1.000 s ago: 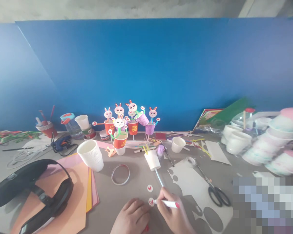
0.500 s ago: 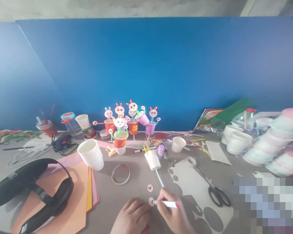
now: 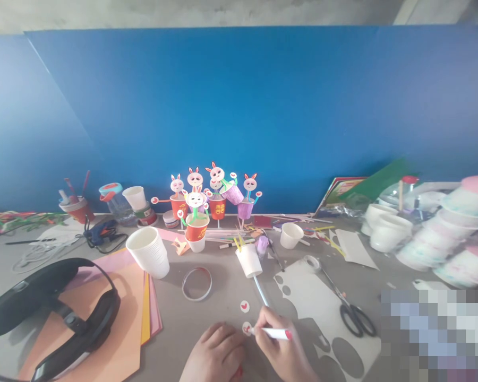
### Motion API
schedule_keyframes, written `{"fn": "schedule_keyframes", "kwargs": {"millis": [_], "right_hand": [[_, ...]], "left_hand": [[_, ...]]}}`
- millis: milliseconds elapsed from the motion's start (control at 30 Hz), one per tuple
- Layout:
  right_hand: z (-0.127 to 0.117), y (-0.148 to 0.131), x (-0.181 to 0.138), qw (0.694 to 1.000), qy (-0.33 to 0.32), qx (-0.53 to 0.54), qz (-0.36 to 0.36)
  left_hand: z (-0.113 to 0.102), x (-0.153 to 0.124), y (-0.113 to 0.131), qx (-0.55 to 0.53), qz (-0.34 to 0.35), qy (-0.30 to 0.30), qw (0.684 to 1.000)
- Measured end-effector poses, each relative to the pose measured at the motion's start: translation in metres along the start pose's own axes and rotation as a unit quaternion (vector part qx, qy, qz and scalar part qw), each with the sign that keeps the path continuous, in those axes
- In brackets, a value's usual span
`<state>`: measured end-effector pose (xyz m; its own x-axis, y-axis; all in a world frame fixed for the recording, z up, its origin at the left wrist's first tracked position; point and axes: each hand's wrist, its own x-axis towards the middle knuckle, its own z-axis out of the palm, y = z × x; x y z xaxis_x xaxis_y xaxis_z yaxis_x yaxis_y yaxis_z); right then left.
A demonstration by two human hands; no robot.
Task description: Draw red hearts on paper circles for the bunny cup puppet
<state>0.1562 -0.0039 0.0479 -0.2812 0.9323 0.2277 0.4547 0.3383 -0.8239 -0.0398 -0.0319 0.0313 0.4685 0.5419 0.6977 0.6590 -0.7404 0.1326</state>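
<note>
My right hand (image 3: 281, 339) pinches a white marker pen (image 3: 276, 333) with a red end. The pen's tip touches a small white paper circle (image 3: 247, 329) that bears a red mark. Just above it lies another paper circle (image 3: 244, 306) with a red heart. My left hand (image 3: 217, 350) rests on the table beside the marked circle, fingers curled. A small red piece (image 3: 239, 371) shows at its lower edge, mostly hidden by the hand. Beyond my right hand, a white paper cup (image 3: 249, 261) lies tilted, a pale blue stick (image 3: 260, 289) running from its base.
Rabbit-faced cup figures (image 3: 197, 225) stand at the back. Stacked paper cups (image 3: 148, 253), a tape ring (image 3: 197, 284) and a black headset (image 3: 71, 318) on coloured paper (image 3: 123, 339) lie left. Right are cut white paper (image 3: 306, 297), scissors (image 3: 356, 318) and foam-like cups (image 3: 426, 244).
Hands and objects keep almost the same places. The red mark on the lower circle looks slightly fuller around the pen's tip.
</note>
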Motion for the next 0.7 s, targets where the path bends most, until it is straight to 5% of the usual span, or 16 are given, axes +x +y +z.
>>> {"fn": "schedule_keyframes", "kwargs": {"millis": [200, 700], "right_hand": [[0.0018, 0.0018, -0.0008, 1.0, 0.001, -0.004, 0.0], [0.002, 0.0013, 0.0006, 1.0, -0.007, -0.012, 0.006]], "left_hand": [[-0.004, 0.0015, -0.0016, 0.001, 0.019, -0.038, 0.999], [-0.0019, 0.0003, 0.0014, -0.009, 0.006, -0.017, 1.0]]}}
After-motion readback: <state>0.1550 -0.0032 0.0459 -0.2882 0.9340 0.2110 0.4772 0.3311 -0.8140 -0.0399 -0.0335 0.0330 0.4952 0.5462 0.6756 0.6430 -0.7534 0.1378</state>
